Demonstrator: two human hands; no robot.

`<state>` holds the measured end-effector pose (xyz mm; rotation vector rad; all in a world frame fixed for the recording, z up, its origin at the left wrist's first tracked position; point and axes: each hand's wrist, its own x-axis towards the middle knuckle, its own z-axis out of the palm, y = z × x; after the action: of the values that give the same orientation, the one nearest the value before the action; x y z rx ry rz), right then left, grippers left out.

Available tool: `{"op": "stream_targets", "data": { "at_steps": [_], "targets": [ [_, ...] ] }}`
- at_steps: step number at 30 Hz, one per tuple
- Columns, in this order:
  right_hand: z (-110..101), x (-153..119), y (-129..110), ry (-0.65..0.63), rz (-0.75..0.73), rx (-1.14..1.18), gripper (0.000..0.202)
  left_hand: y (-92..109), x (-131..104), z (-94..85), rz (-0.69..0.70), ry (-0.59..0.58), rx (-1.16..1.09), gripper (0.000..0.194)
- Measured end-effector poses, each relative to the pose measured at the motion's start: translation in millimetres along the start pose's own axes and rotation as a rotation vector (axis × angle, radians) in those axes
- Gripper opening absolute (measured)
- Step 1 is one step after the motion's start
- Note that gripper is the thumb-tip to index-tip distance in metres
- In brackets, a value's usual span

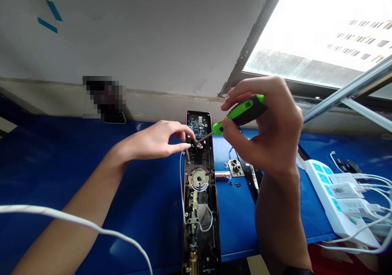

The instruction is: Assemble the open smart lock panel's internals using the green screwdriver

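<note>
Screwdriver (239, 112) is clamped in right hand (269, 130), tip at open casing (211, 242) on blue table (147, 193) — stiff, probably light, best held by handle (250, 106). Left hand's (167, 138) grip can't be told; circuit board (197, 124) likely fragile.

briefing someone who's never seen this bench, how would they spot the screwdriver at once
On the blue table lies a long, dark open casing. Right of its far end, the right hand holds the screwdriver. Its handle is bright green and black, unlike anything nearby.
</note>
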<state>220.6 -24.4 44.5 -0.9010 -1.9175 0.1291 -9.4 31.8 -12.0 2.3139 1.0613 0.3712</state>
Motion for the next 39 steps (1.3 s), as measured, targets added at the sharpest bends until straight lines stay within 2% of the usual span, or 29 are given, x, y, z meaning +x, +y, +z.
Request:
{"op": "stream_targets", "data": {
  "at_steps": [2,5,8,11,14,20,26,31,39],
  "targets": [
    [0.5,0.1,0.2,0.11,-0.017,0.056,0.031,2.3,-0.8,0.6,0.054,0.021,0.022,0.035],
    [0.7,0.3,-1.5,0.195,-0.028,0.085,0.026,6.0,-1.2,3.0,0.097,0.026,-0.004,0.036],
    [-0.8,0.3,-4.4,0.221,-0.011,0.049,0.021,9.3,0.7,5.3,0.139,0.047,-0.053,0.024],
    [-3.8,0.1,-5.1,0.219,-0.009,0.024,0.02,10.7,2.8,5.8,0.158,0.085,-0.074,0.023],
    [-10.2,0.2,-2.2,0.204,-0.01,0.014,0.02,9.6,2.8,4.9,0.148,0.073,-0.079,0.021],
    [-33.6,-2.3,3.7,-0.024,0.008,-0.084,0.044,7.3,-0.1,5.4,0.097,0.035,-0.038,0.021],
    [-54.0,-11.4,5.5,-0.094,0.084,-0.099,0.038,14.4,0.0,10.1,0.073,0.005,-0.036,0.017],
    [-69.8,-11.0,15.4,-0.284,0.094,-0.119,0.037,30.9,7.0,21.3,0.115,-0.059,-0.081,0.012],
    [-86.9,-13.4,27.3,-0.404,0.168,-0.232,0.035,69.2,31.3,45.0,0.211,-0.184,-0.09,0.015]
  ]
}}
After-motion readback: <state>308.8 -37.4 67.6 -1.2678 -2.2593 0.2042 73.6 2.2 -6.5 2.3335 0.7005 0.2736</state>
